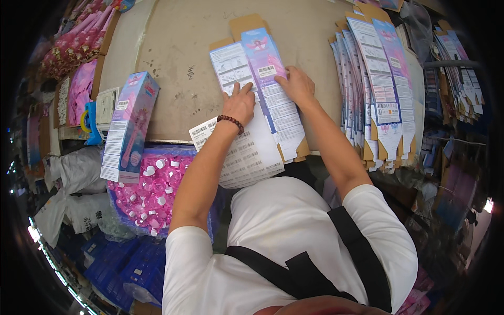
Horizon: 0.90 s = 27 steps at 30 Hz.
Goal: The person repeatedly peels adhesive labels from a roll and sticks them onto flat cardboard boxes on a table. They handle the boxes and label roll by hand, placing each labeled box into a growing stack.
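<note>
A flattened printed carton, pink and blue with a white panel, lies on the table before me. My left hand rests on its white panel with the fingers spread. Beneath my left wrist, a sheet of barcode stickers overlaps the carton and hangs past the table edge. My right hand touches the carton's right side, thumb and forefinger apart beside a stuck-on barcode label. Its other fingertips are partly hidden.
Several flat cartons are stacked at the right. An assembled carton stands at the left, by a blue tape dispenser. Pink bottles with white caps fill a lined bin below the table edge. Blue crates sit lower left.
</note>
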Available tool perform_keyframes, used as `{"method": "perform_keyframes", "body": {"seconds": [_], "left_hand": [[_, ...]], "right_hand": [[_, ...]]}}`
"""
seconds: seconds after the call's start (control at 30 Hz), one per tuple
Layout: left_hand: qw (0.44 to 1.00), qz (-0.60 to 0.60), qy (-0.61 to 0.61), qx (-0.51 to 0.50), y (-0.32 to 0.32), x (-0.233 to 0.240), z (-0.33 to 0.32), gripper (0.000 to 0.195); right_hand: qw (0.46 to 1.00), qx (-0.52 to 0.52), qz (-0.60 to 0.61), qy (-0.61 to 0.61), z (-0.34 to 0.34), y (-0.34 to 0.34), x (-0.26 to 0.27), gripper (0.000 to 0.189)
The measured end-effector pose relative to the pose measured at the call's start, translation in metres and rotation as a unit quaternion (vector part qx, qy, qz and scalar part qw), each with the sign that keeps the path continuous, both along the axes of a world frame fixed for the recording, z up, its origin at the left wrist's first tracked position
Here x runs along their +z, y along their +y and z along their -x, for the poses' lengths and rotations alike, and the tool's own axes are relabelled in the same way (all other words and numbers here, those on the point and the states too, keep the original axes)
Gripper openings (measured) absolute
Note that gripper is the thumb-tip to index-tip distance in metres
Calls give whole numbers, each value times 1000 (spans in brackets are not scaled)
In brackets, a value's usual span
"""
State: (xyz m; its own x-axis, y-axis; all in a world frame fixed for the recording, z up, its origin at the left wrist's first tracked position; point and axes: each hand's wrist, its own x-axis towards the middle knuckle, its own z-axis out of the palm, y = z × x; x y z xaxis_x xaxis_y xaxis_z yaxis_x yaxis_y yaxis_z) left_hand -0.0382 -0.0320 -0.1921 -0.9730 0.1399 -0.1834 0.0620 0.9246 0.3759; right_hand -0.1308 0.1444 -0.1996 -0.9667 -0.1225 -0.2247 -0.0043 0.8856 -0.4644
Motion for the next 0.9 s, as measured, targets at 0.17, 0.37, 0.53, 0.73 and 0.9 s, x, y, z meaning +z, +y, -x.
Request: {"method": "perform_keyframes", "body": {"seconds": [0.17,0.37,0.53,0.73,0.9], "left_hand": [[999,-48,10,-25,13,17,-9,12],[980,-195,-30,8,-10,91,-22,14],[960,-279,16,-25,-23,152,-36,10],[951,-308,9,-30,-17,162,-35,9],[931,-362,-32,-18,-22,148,-15,9]], "right_hand": [[998,-33,59,7,-7,23,-2,40],[957,-119,224,143,5,43,36,30],[912,-89,209,342,25,119,141,33],[933,-173,193,251,57,271,207,40],[955,-80,12,287,31,268,192,39]]}}
